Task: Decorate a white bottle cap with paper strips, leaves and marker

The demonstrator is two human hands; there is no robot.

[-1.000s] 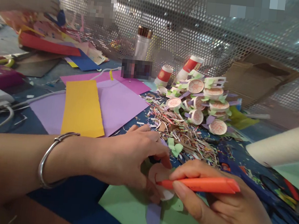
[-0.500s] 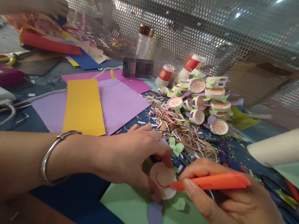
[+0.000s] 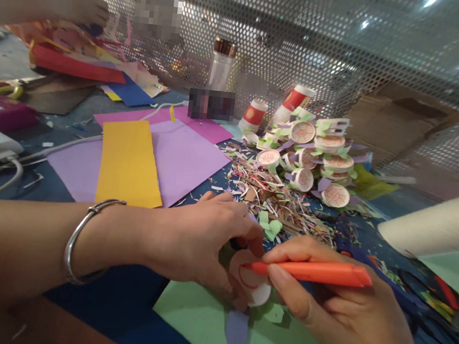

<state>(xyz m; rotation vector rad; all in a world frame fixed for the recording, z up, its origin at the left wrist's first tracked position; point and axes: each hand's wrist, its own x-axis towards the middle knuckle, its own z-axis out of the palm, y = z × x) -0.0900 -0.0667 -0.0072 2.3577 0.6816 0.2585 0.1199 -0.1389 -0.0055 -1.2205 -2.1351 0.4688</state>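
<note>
My left hand (image 3: 222, 242) is curled round a small white paper-cup piece (image 3: 260, 293), thumb and fingers on its edge. A curved orange line shows on the round white face. Purple and green paper tabs stick out around it, a purple tab (image 3: 236, 334) pointing toward me. In my right hand (image 3: 342, 310) is an orange marker (image 3: 321, 272), pinched between thumb and fingers. Its tip is at the upper left of the white disc, by the upper end of the line. Under both lies a light green sheet (image 3: 198, 316).
Behind are paper scraps (image 3: 291, 211) and a pile of similar decorated discs (image 3: 336, 195). Red-and-white paper cups (image 3: 254, 115) and a clear bottle (image 3: 221, 67) stand farther back. A yellow strip (image 3: 130, 161) lies on purple paper (image 3: 189, 162). Another person's hand (image 3: 78, 5) is at upper left.
My right hand has moved the marker left and slightly up, its tip going from the lower right of the disc to its upper left. My left hand has hardly moved.
</note>
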